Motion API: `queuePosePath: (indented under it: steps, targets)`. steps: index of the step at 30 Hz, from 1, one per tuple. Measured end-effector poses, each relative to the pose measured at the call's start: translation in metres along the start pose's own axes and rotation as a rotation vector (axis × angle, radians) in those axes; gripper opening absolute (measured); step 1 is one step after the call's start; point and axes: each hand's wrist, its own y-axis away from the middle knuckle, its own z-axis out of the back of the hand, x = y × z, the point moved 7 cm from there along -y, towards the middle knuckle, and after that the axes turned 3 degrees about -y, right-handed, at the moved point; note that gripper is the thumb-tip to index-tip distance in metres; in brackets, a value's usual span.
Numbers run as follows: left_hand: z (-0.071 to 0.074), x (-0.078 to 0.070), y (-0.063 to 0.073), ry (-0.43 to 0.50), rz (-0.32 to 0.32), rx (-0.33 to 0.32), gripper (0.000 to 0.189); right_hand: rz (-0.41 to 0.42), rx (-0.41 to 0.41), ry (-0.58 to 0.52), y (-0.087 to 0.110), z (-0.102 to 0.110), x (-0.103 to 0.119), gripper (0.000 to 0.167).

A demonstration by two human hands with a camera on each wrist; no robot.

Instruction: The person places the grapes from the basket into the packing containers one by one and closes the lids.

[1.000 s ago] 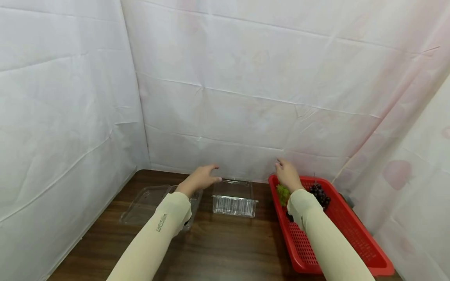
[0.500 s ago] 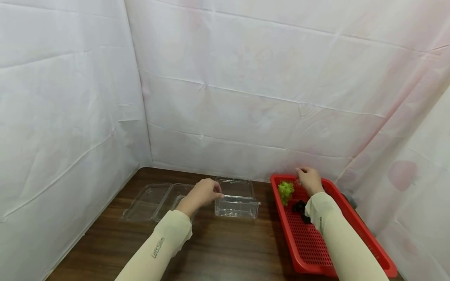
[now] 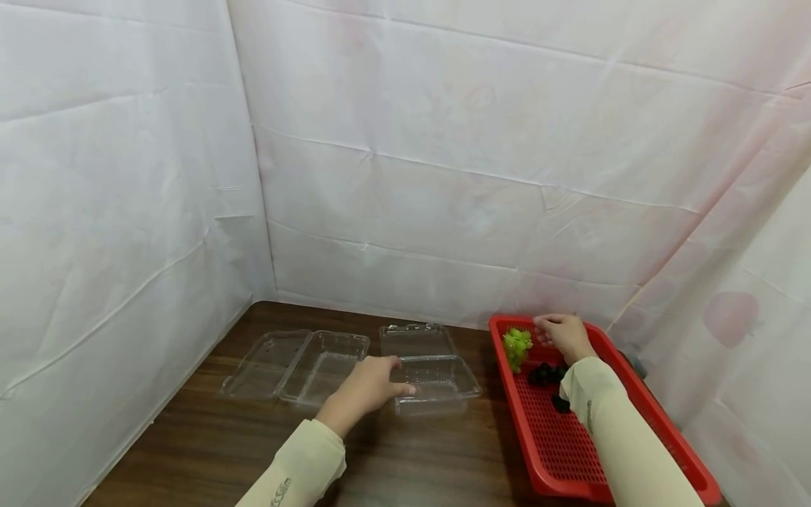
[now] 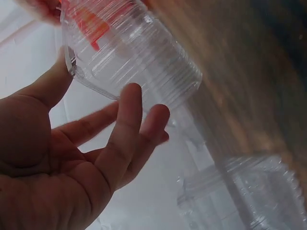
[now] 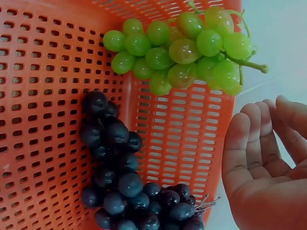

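Note:
My left hand (image 3: 364,387) grips the near clear plastic clamshell box (image 3: 437,384) by its left rim. In the left wrist view the thumb lies at the rim of the box (image 4: 139,57), with the fingers against its wall. Its lid (image 3: 415,341) is folded back toward the curtain. My right hand (image 3: 567,336) hovers over the far end of the red basket (image 3: 514,408), fingers loosely bent around nothing. Close by in the right wrist view are a bunch of green grapes (image 5: 184,50) and bunches of dark grapes (image 5: 115,143), all inside the basket.
A second clear clamshell (image 3: 326,366) lies unfolded on the wooden table (image 3: 393,465), left of the first. White curtains (image 3: 405,176) close off the back and both sides. The red basket stands along the table's right side.
My left hand has come down onto the near clamshell, which has shifted toward me and tilted. My right hand has moved right over the basket, uncovering the green grapes.

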Motion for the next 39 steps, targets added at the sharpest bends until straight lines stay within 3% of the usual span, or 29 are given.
queuePosePath:
  steps: [5,22,27,32,39]
  targets:
    - [-0.007,-0.001,0.006,-0.003,0.025,0.005,0.078,-0.017,0.045,0.005,0.001,-0.002,-0.003,0.040]
    - [-0.025,0.000,0.014,-0.035,0.023,0.002,0.086,0.002,0.342,0.010,0.012,-0.008,-0.005,0.035]
    - [-0.026,0.004,0.014,0.034,-0.016,0.049,0.087,0.031,0.300,0.060,0.015,-0.010,-0.003,0.036]
    - [-0.026,0.007,0.019,0.116,-0.038,0.103,0.087,0.018,0.199,0.090,0.017,-0.010,-0.005,0.033]
    - [-0.026,0.010,0.026,0.231,-0.049,0.108,0.093,-0.040,0.103,0.118,0.024,-0.009,-0.006,0.034]
